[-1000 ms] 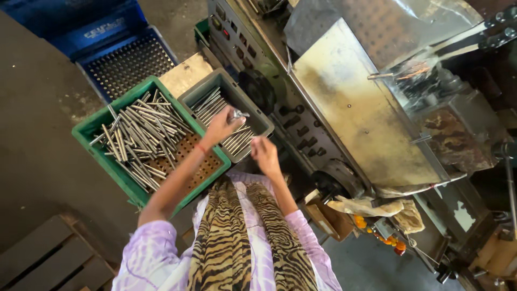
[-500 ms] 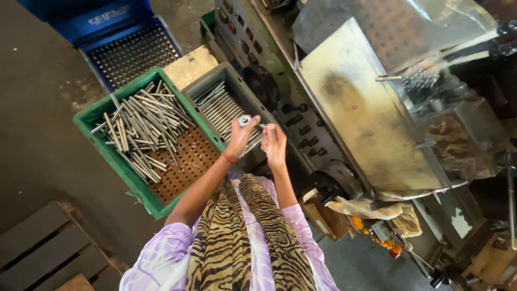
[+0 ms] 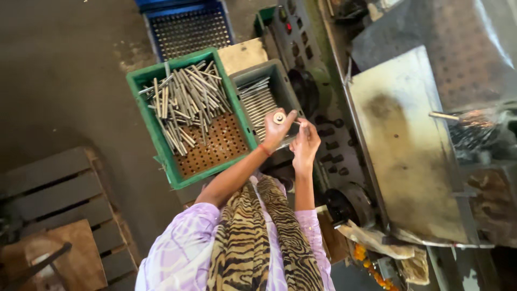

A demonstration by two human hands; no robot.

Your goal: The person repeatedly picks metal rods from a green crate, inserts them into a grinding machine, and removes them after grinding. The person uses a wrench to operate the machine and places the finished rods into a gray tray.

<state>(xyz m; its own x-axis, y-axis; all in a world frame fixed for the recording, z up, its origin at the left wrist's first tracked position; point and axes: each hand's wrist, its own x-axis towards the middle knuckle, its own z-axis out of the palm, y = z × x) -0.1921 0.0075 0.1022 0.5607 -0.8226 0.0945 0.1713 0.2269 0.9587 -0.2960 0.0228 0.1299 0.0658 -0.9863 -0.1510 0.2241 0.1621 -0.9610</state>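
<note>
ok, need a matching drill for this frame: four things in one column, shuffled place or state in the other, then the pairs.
Things
1. green crate
2. grey bin
3. blue crate
4. small round metal part

Place or state
A. rods laid in neat parallel rows
B. held at the fingertips of the left hand
C. loose jumble of metal rods
D. beyond the green crate, no rods visible inside

Pairs: 1-C, 2-A, 3-D, 4-B

At twelve o'clock the blue crate [image 3: 186, 24] is cut off by the top edge. The left hand [image 3: 277, 129] covers the shaft of the metal rod [image 3: 279, 117]. Lower rods in the grey bin [image 3: 261, 97] lie hidden behind both hands.
</note>
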